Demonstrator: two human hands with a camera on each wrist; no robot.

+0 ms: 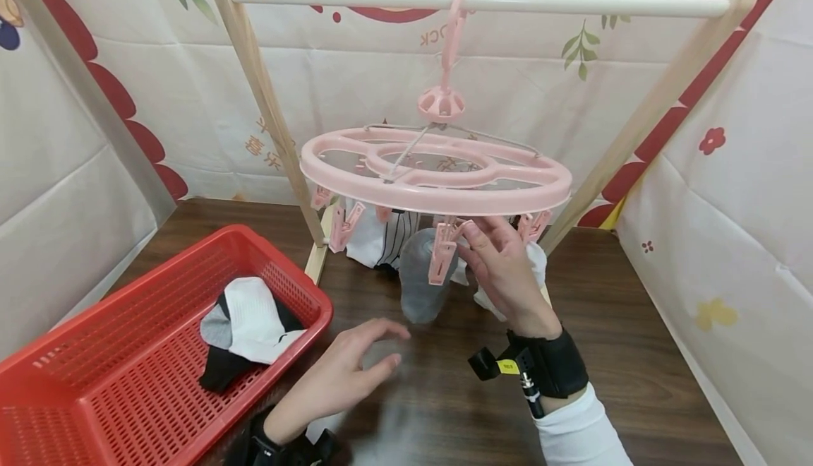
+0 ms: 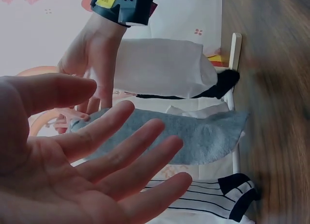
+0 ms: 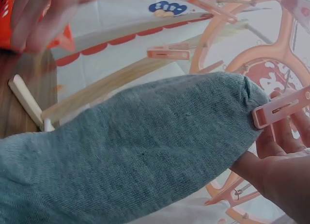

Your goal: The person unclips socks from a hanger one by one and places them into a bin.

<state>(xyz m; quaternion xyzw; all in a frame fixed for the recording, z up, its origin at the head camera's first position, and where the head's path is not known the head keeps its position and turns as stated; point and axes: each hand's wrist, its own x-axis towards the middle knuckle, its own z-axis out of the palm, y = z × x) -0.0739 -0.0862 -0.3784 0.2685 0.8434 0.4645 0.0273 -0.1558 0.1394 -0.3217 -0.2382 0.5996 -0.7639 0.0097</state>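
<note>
A grey sock hangs from a pink clothespin under the round pink drying hanger. In the right wrist view that clothespin bites one end of the grey sock. My right hand is beside this clothespin, thumb at its handle end and the other fingers partly behind the sock. The clothespin's handles stand spread apart. Lower and to the left, my left hand hovers over the table, fingers extended. Nothing lies in its palm in the left wrist view, where the grey sock is just beyond the fingertips.
A red basket at left holds several white, grey and black socks. The hanger hooks over a white rod on a wooden frame. A striped sock and a white sock also hang there. Free pink clothespins dangle at left.
</note>
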